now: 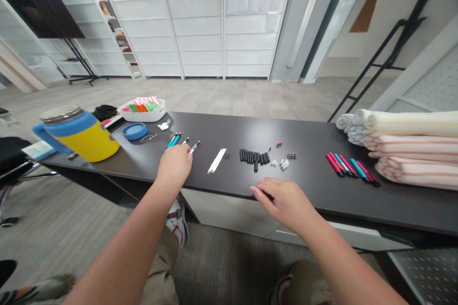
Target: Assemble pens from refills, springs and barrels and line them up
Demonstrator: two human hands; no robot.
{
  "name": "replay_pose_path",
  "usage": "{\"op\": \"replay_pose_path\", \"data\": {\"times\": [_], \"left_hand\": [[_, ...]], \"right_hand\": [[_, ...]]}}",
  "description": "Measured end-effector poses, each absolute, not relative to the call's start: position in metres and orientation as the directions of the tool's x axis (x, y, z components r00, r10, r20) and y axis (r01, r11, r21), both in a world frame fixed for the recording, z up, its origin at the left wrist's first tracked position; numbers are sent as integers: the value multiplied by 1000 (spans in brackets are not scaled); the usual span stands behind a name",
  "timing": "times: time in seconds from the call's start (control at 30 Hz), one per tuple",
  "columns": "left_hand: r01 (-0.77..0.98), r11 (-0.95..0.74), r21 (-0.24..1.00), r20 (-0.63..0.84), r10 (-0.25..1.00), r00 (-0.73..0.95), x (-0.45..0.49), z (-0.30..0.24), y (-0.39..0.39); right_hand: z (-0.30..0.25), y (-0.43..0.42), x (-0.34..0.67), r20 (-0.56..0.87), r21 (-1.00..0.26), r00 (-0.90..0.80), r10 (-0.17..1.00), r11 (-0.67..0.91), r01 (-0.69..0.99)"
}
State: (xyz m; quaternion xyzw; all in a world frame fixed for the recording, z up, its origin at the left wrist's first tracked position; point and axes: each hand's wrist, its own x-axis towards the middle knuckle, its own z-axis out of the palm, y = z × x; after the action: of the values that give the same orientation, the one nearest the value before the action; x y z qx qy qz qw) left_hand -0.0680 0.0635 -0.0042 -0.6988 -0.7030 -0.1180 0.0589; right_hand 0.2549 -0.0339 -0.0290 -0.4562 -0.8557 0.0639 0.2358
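Note:
My left hand (174, 164) reaches over the dark table (229, 128) with its fingers closed on a white pen (194, 147) whose tip points away to the right. Two teal pens (174, 139) lie just beyond it. My right hand (284, 200) rests near the table's front edge, fingers curled down, and what they hold, if anything, is hidden. In front of it lie a row of black pen grips (254, 156), small white parts (282, 163) and white refill tubes (217, 160).
A yellow jug with a blue sleeve (80, 134) stands at the left, with a blue lid (134, 130) and a white tray (145, 109) behind. Pink and teal pens (350, 166) lie beside rolled towels (408, 145) at the right. Shelving stands at the back.

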Motion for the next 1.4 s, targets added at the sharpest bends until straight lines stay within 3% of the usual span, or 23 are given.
{"op": "replay_pose_path", "data": {"times": [0.13, 0.43, 0.9, 1.4], "left_hand": [[998, 24, 66, 256, 966, -40, -69, -3, 63], [991, 73, -110, 302, 953, -36, -73, -3, 60], [981, 180, -74, 291, 945, -152, -76, 2, 59], [981, 179, -76, 291, 945, -150, -81, 1, 62]], "right_hand": [[-30, -34, 255, 348, -327, -474, 809, 579, 747], [-29, -34, 255, 342, -323, -474, 811, 576, 751], [-27, -35, 255, 341, -313, -476, 811, 575, 756], [-27, -35, 255, 335, -322, -480, 811, 577, 751]]}}
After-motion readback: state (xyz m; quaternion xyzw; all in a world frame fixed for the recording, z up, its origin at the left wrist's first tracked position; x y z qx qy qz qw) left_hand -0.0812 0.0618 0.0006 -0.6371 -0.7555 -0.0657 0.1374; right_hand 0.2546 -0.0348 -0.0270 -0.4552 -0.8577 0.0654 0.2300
